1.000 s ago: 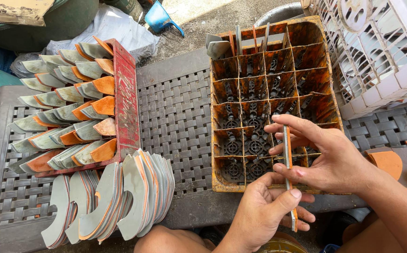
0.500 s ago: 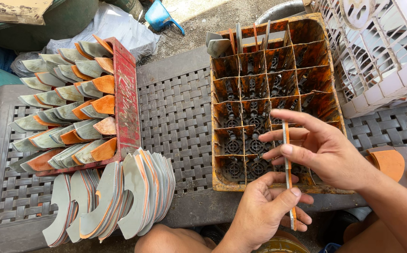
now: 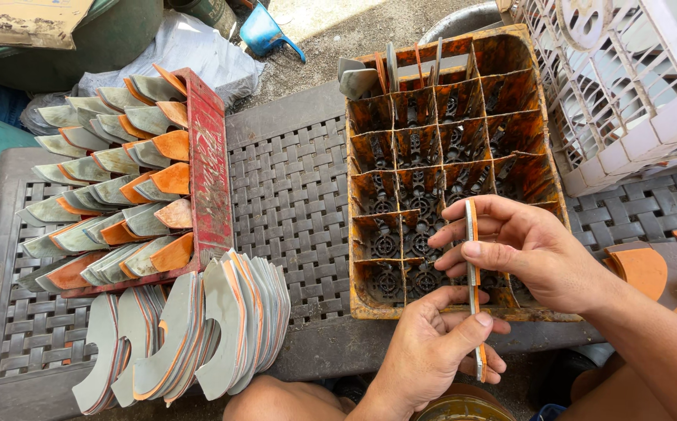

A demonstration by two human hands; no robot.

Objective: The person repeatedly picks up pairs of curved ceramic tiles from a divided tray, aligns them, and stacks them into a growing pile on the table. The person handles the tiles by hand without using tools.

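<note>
Head view: both hands pinch a thin stack of flat pieces (image 3: 472, 288) edge-on.
Left hand (image 3: 432, 351) grips its lower end, right hand (image 3: 525, 253) its top, above the divided orange crate (image 3: 447, 168) at the table's near edge; squaring the edges should help.

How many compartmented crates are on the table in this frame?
2: a red crate at left, packed with grey and orange curved pieces, and an orange crate at right, mostly empty, behind both hands. No others visible.

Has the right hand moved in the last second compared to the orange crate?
Yes, slightly. The right hand has shifted up and a little left over the orange crate's near cells, with the thin strip pinched by both hands.
</note>
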